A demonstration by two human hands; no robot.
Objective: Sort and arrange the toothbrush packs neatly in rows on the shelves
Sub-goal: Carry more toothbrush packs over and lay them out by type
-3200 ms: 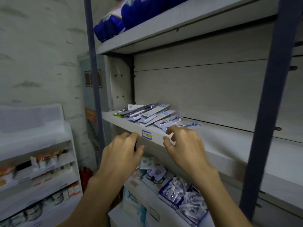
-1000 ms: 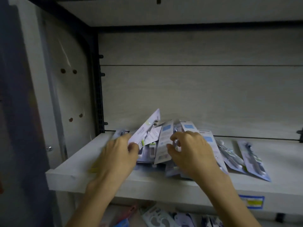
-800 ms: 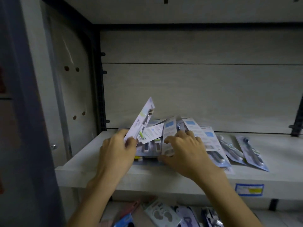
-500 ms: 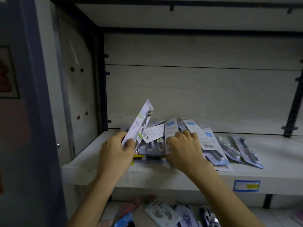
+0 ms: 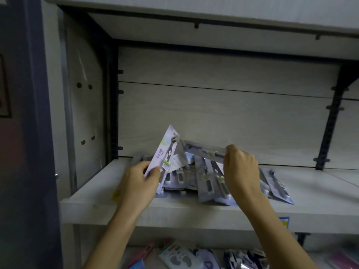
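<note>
Packs lifted off shelf point(image 5: 136, 202) — left hand point(image 5: 138, 183) pinches tilted pack point(image 5: 165, 152), right hand point(image 5: 240, 169) level pack point(image 5: 204, 149).

Shelf board: we face a pale grey wood-grain shelf board point(image 5: 194, 210), its front edge running across the lower half of our view.
Back wall: we see a pale wood-grain back panel point(image 5: 223, 117) with one thin horizontal seam.
Overhead: a second pale shelf board point(image 5: 213, 8) spans the top.
Left side: a light perforated side panel point(image 5: 85, 113) stands beside a dark blue-grey upright post point(image 5: 29, 133).
Right side: we note a dark slotted metal upright with brackets point(image 5: 330, 129) at the back panel's right edge.
Light: dim and even.
</note>
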